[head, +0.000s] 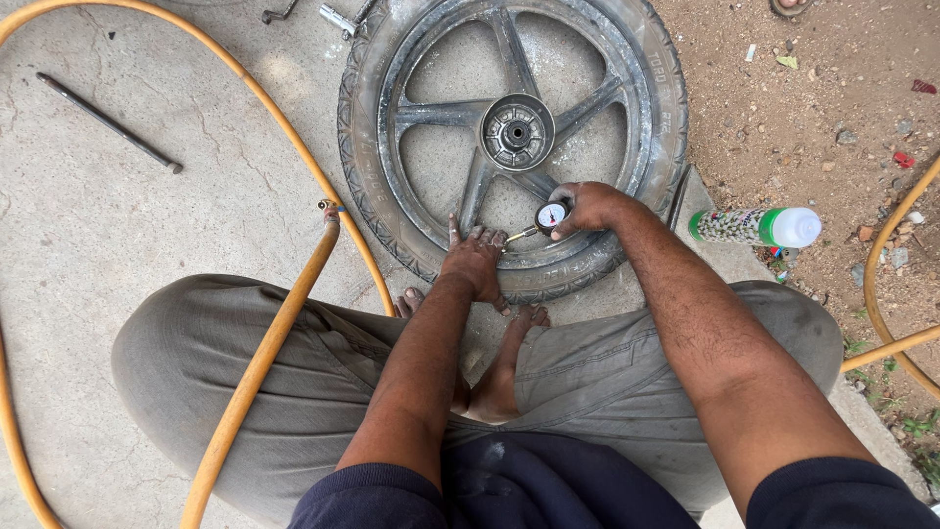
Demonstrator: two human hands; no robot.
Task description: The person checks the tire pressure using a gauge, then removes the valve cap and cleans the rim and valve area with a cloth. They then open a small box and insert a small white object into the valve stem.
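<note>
Two hands on this wheel (514,132) lying flat on the concrete floor (117,255): right hand (587,208) wrapped around a pressure gauge (551,216), left hand (476,260) spread open on the tyre. Gauge tip could slip off if the wheel shifts, I reckon.

— Any packages, labels or screens here?
— One package: a bottle (754,226) lying on its side on the ground at about three o'clock from the wheel hub, with a speckled green-and-white label and a white cap end.
— Anything like a display?
— A small round pressure gauge (551,216) at six o'clock from the hub, white dial with a red mark, black rim.
</note>
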